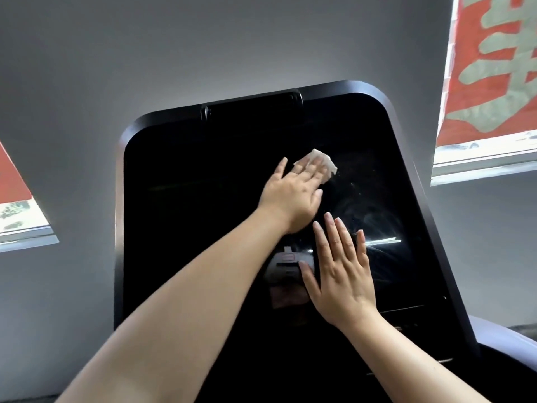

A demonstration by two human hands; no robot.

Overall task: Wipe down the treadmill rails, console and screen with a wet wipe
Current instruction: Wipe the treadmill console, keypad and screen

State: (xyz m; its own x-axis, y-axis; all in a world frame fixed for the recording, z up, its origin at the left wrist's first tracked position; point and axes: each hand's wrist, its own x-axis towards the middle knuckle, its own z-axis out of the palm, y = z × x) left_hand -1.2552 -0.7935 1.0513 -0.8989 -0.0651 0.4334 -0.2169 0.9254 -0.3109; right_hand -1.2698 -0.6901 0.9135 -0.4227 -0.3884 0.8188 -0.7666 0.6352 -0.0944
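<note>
No legible text anywhere.

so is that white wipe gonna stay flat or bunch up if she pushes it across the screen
The wipe looks thin and already crumpled under the left hand, so it will probably bunch. The glossy screen likely lets it slide easily.

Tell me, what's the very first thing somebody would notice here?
Probably the big black treadmill screen filling the middle, with two bare arms reaching up to it. The left hand presses a white wet wipe flat against the upper middle of the glass, while the right hand rests open lower down. Bright red banners hang at the window on the upper right.
</note>
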